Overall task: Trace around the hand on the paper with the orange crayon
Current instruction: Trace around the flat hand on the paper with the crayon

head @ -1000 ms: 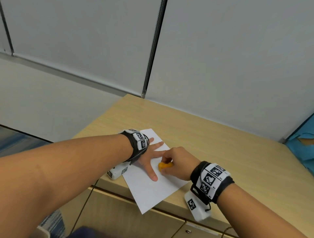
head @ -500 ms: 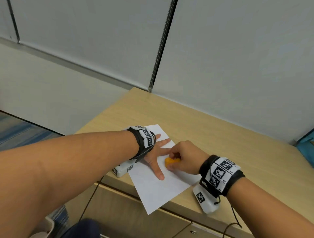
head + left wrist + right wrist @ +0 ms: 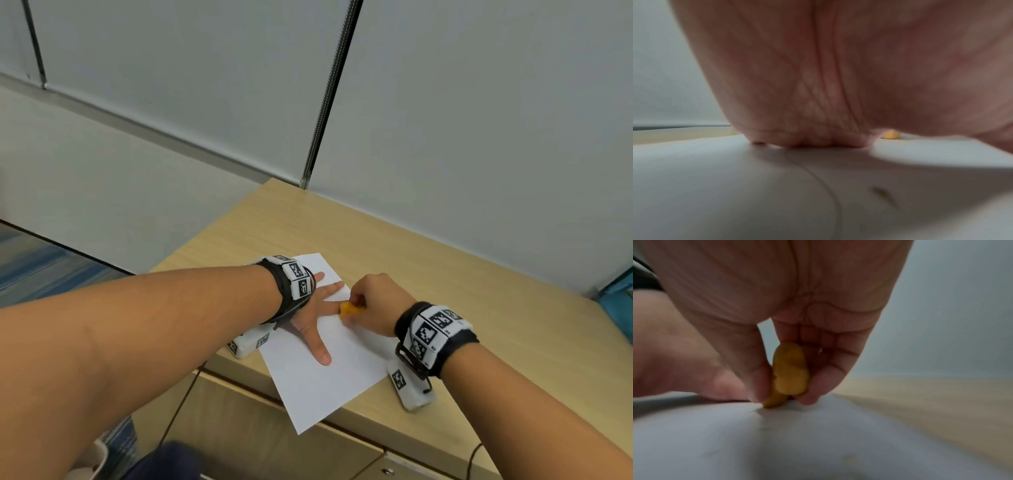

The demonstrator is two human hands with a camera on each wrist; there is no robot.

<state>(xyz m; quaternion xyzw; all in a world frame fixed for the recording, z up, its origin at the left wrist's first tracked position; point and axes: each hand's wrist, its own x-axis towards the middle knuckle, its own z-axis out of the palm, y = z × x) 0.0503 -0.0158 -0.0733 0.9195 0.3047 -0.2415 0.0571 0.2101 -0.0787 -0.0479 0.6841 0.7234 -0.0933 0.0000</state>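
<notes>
Orange crayon point(image 3: 350, 310) is pinched in the right hand point(image 3: 375, 308), tip on the paper point(image 3: 322, 387), beside the left hand point(image 3: 308, 317) lying flat, fingers spread; traced line perhaps too faint to see.

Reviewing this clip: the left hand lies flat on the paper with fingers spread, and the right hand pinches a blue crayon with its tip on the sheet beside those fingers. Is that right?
Not quite: the crayon is orange, not blue, as the right wrist view shows plainly. The rest stands: the left hand lies flat on the paper with fingers spread, and the right hand pinches the crayon, tip on the sheet beside those fingers.
</notes>
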